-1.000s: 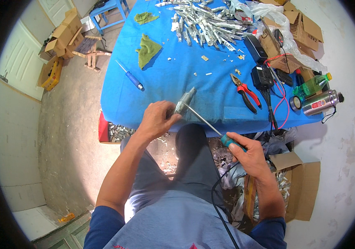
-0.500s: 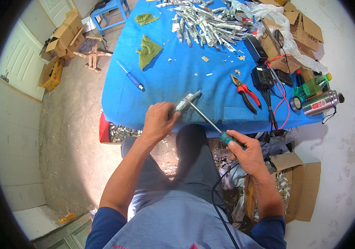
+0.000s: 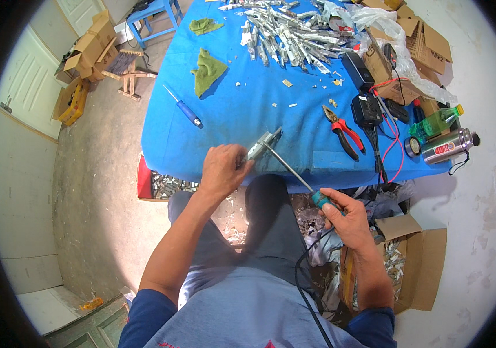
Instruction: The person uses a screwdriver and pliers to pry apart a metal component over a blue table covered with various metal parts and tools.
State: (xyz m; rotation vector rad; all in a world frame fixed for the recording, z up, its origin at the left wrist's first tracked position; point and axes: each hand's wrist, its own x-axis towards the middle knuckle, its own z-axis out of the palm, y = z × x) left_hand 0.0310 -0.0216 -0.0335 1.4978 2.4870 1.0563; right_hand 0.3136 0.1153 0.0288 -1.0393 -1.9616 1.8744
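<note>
My left hand (image 3: 223,171) is closed round the near end of a narrow silvery-white strip-shaped part (image 3: 258,146), its far end resting at the front of the blue-covered table (image 3: 230,116). In my right hand (image 3: 347,217) is the teal handle of a long-shafted screwdriver (image 3: 291,169). The shaft slants up to the left, and its tip touches the strip near the far end. A blue-handled screwdriver (image 3: 189,114) lies farther left. Pliers (image 3: 345,132) with red and black handles lie to the right.
A heap of similar strips (image 3: 288,35) covers the table's far side, near two green cloths (image 3: 207,72). Black adapters (image 3: 366,109), a green bottle (image 3: 436,120) and a steel flask (image 3: 448,145) line the right edge. Below right stands an open cardboard box (image 3: 425,267).
The screwdriver's handle has dropped slightly toward me and to the right, with my right hand. Its tip has shifted a little along the strip. My left hand keeps its hold.
</note>
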